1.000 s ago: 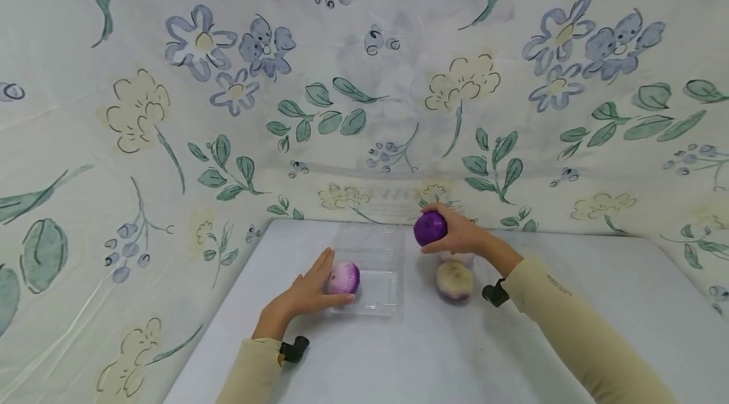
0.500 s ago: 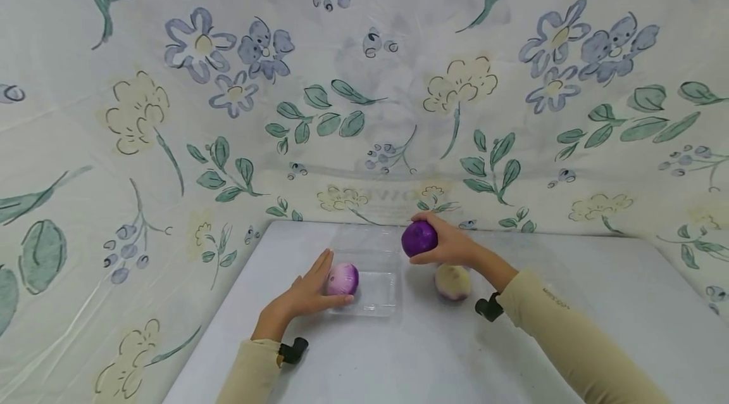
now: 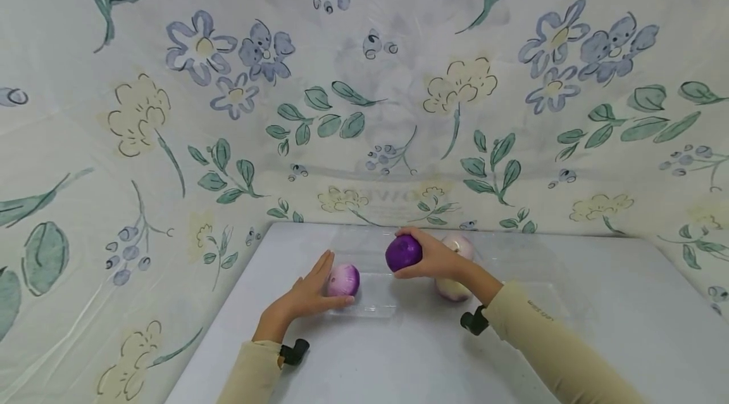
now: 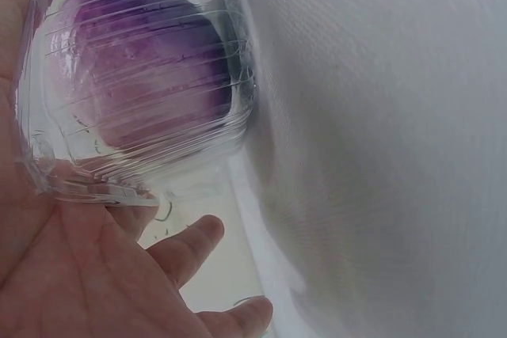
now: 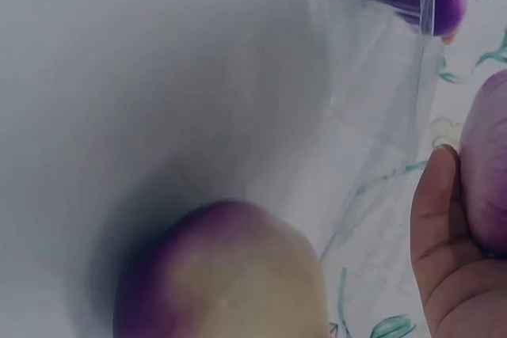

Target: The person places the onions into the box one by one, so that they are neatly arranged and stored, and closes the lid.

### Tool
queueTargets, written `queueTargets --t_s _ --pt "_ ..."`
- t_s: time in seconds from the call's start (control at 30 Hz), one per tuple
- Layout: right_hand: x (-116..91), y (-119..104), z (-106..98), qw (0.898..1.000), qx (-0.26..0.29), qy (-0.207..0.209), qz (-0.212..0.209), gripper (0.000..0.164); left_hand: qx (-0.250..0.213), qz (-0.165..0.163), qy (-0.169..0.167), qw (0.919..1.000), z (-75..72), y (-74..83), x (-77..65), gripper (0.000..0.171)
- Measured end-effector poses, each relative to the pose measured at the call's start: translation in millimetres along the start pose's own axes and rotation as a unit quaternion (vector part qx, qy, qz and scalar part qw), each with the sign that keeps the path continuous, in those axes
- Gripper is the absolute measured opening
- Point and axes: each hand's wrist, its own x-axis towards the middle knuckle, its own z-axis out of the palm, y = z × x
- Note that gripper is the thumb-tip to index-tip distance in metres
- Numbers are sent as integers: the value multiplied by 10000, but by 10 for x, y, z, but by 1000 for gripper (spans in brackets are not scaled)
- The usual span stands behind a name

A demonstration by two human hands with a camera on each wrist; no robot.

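Note:
A clear plastic clamshell box (image 3: 380, 309) lies open on the table, holding a pink-white and purple onion (image 3: 344, 280) at its left side. My left hand (image 3: 304, 295) rests against the box's left front corner, thumb along the front and fingers stretched along the side. The left wrist view shows the palm right at the ribbed plastic wall (image 4: 150, 172). My right hand (image 3: 435, 259) grips a deep purple onion (image 3: 403, 253) between thumb and fingers, raised over the box's right side. In the right wrist view, this onion (image 5: 487, 168) looks pink-purple and partly leaves the frame.
Just right of the box, partly behind the right hand, sit a cream-and-purple onion (image 3: 454, 292) and a paler pinkish one (image 3: 460, 244). The white table (image 3: 398, 359) ends at a flower-printed sheet (image 3: 364, 138) behind it.
My right hand has carried the purple onion left and slightly towards me, from above the pale onions to over the box. The left hand and the box have stayed still.

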Motion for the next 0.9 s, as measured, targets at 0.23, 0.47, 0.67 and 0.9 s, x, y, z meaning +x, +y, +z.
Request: queueTargets --t_s 0.23,0.47,0.67,0.9 --pt "13 -32 137 9998 -65 146 76 83 64 -43 7 10000 -12 24 -3 116" --pt "23 8 284 9996 -108 131 237 84 25 -19 -11 10000 13 8 12 117" --pt "54 44 399 9995 -249 77 -170 83 49 31 -6 10000 8 8 17 118" --pt "94 78 588 9987 -298 -89 -396 87 41 87 -25 10000 -1 -2 16 118"
